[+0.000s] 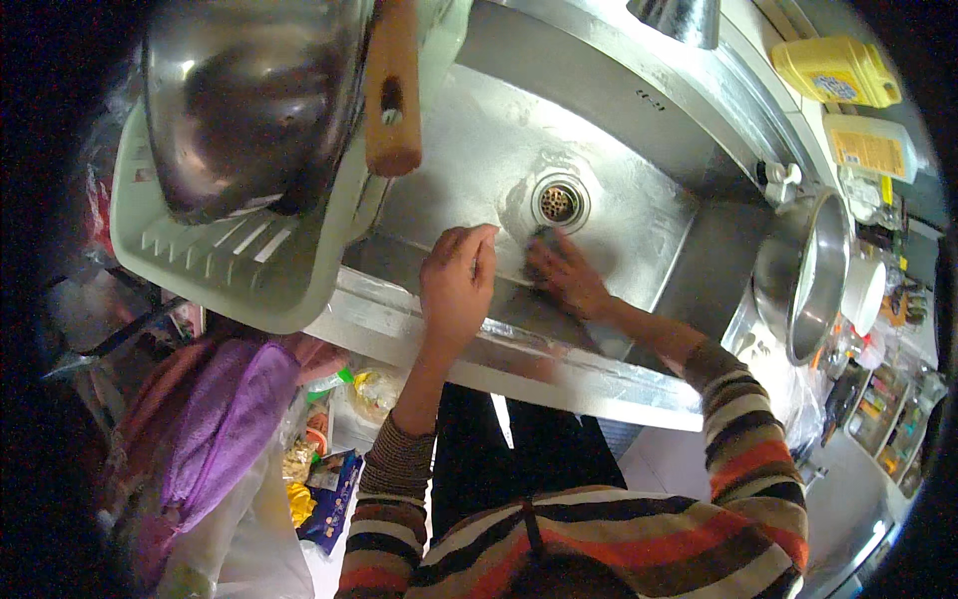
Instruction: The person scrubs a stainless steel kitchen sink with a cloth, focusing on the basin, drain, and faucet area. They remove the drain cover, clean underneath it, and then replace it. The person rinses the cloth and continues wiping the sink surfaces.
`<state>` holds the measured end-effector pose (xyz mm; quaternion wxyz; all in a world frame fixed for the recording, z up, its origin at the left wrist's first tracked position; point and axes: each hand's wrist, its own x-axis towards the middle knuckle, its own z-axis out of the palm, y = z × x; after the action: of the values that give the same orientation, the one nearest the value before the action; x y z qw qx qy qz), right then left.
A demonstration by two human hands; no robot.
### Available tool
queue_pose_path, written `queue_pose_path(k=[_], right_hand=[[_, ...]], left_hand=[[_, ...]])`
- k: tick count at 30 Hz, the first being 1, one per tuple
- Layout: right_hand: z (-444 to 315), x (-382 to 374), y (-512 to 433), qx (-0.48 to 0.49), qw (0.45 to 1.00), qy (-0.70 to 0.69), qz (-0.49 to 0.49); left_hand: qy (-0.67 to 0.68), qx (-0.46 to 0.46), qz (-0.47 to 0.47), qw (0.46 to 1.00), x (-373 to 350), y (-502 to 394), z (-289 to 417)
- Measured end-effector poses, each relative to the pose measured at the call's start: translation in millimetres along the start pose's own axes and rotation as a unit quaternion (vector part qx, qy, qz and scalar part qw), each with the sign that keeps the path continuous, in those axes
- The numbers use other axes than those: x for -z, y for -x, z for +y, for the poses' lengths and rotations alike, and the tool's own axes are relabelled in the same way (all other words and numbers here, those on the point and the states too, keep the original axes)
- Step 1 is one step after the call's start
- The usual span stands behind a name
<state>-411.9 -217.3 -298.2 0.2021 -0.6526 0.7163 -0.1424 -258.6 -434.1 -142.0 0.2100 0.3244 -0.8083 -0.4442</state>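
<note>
The stainless steel sink (636, 172) lies before me, its bottom wet around the round drain strainer (557, 204). My right hand (570, 275) reaches down into the basin just in front of the drain. Its fingers are bent over a dark scrubber (540, 241), which is blurred and mostly covered by them. To the left, my left hand (458, 288) hovers over the sink's front rim (524, 337). The fingers of that hand are curled in together, and nothing shows in them; the palm side is hidden.
A pale green dish rack (217, 299) overhangs the left end, holding a large steel pan (254, 105) and a wooden handle (393, 97). A steel bowl (816, 277) stands at right, yellow bottles (834, 71) behind. A purple towel (232, 427) hangs at left.
</note>
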Motion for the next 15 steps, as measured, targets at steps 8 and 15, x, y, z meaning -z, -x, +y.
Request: queue_pose_path(k=[8, 15], right_hand=[[66, 62, -177, -0.079, 0.982, 0.12, 0.121], [124, 32, -47, -0.416, 0.866, 0.212, 0.177]], left_hand=[[0.004, -0.016, 0.008, 1.0, 2, -1, -3], [0.027, 0.012, 0.008, 1.0, 5, -1, 1]])
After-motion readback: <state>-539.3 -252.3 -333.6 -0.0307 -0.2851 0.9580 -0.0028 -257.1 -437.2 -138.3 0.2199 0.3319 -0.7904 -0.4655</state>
